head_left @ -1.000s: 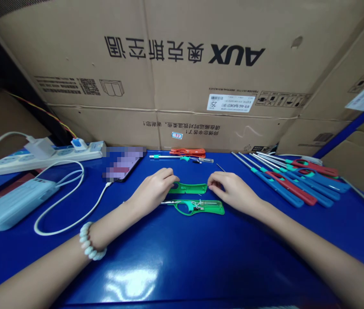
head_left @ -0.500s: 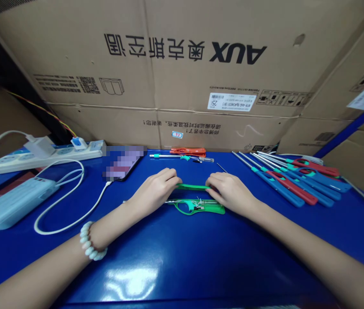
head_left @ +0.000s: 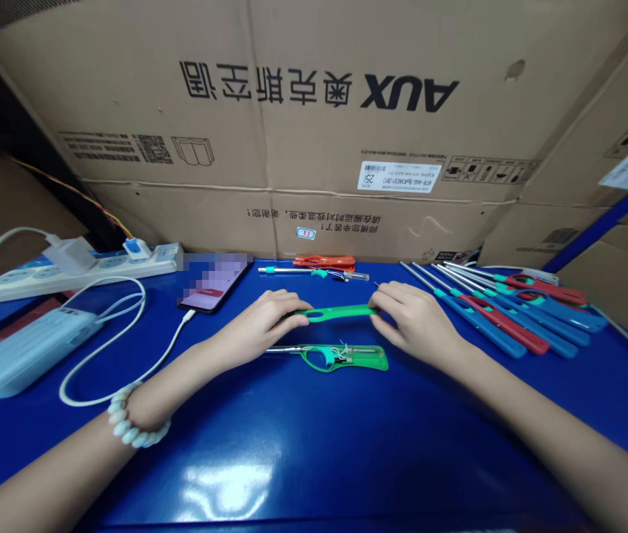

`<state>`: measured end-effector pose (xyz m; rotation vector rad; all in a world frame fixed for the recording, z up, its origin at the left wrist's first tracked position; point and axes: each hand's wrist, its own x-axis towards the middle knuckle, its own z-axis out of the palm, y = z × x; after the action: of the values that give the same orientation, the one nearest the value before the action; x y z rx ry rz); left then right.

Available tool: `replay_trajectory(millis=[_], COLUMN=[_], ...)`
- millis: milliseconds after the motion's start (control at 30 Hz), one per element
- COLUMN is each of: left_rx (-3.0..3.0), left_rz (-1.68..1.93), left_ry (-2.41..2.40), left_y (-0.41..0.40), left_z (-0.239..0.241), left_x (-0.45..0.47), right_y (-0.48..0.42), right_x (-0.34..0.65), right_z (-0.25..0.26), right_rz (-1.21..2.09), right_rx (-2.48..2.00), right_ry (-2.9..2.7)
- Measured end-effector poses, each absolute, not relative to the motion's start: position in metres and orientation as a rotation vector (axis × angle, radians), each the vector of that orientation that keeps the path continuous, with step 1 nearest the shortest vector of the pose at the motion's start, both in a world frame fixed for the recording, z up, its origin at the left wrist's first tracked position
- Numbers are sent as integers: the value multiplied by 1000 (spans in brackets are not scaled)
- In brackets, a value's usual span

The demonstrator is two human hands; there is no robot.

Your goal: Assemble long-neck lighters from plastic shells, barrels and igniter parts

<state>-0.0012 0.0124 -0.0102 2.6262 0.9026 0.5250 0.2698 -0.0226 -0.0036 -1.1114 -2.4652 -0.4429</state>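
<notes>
Both hands hold a green lighter shell half (head_left: 339, 314) level above the table. My left hand (head_left: 272, 322) pinches its end with the trigger hole, and my right hand (head_left: 407, 318) grips the other end. Just below it, on the table, lies an opened green lighter (head_left: 366, 357) with its metal tube pointing left. White wires, a teal trigger (head_left: 322, 355) and a clear fuel tank show inside this lighter. My left hand partly covers the tube's far end.
At the back lie a red-orange shell half (head_left: 325, 262) and a loose tube with trigger and tank (head_left: 314, 272). Several finished-looking blue and red lighters (head_left: 485, 311) fan out on the right. A phone (head_left: 217, 281), power bank (head_left: 30, 348) and power strip (head_left: 80, 270) occupy the left. A cardboard box (head_left: 291, 148) stands behind.
The green shell half has risen slightly and turned, so its broad face and hole now show. My right hand moved up and right; my left hand shifted a little left.
</notes>
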Motion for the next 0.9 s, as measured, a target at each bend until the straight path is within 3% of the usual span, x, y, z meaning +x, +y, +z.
replay_trajectory(millis=[400,900], left_rx=[2674,2766], left_rz=[537,311], left_ry=[732,700], left_y=[5,6], left_z=[-7,-10], left_x=[2,-2], right_y=[-29,-30], right_x=[270,271], right_z=[12,18], right_rz=[359,364], right_rx=[-1195,-1341], right_ry=[-2615,-2725])
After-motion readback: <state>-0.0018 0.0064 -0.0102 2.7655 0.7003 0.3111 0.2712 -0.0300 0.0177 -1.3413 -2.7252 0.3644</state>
